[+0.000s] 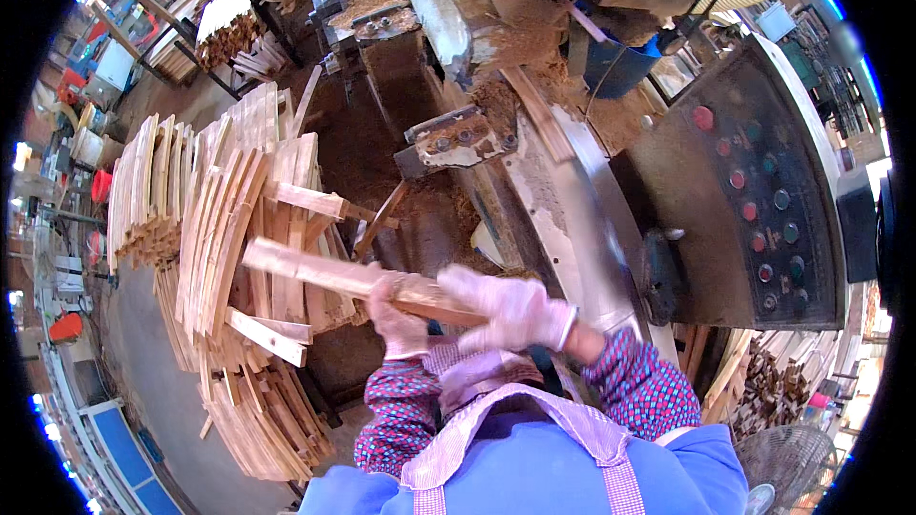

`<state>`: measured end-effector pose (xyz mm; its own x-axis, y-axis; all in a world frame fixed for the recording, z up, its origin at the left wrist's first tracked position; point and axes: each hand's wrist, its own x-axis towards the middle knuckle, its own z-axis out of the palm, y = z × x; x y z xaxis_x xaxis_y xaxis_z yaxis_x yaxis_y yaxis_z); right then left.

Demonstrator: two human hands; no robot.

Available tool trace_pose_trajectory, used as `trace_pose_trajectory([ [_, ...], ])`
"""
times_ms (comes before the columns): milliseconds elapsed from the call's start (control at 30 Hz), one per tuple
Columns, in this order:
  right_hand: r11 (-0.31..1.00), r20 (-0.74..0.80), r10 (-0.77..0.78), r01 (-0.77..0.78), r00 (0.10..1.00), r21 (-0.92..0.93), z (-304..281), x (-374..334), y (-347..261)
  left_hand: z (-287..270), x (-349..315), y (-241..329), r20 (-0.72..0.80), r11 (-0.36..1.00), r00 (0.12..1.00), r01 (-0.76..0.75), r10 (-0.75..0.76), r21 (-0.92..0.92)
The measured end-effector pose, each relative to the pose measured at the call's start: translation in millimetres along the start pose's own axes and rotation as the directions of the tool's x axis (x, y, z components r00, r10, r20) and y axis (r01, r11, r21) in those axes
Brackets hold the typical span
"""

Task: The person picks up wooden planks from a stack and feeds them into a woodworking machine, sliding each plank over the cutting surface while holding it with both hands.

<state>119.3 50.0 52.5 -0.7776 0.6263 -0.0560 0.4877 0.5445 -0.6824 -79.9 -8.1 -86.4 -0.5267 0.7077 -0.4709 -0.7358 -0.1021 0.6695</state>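
Note:
A short wooden board [315, 269] lies across both my gloved hands, slanting from the upper left down to the right. My left hand [396, 322] is closed around its lower edge near the middle. Over the board's right end my right hand [510, 310] is closed, with its fingers across the top; it looks slightly blurred. Both gloves are pale pink. Just left of the board are stacked curved wooden slats [221, 238]. Beyond my hands stands a sawdust-covered machine with a metal bracket [458, 141] and a long metal rail [611, 219].
A control panel [697, 210] with red and green buttons stands on the right. More wood pieces [778, 381] and a fan [787, 458] are at the lower right. A blue bin [615, 66] sits behind the machine. Another slat lies on the machine [539, 114].

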Motion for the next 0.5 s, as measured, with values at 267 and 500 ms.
trace_pose_trajectory([
  [267,0.834,-0.417,0.535,-0.537,0.735,0.125,53,-208,29,98,-47,-29,0.256,0.972,0.938,0.235,-0.231,0.018],
  [500,0.631,-0.606,0.253,-0.604,0.754,-0.487,44,-175,125,93,-41,-27,0.181,0.95,0.934,0.313,-0.308,-0.003],
])
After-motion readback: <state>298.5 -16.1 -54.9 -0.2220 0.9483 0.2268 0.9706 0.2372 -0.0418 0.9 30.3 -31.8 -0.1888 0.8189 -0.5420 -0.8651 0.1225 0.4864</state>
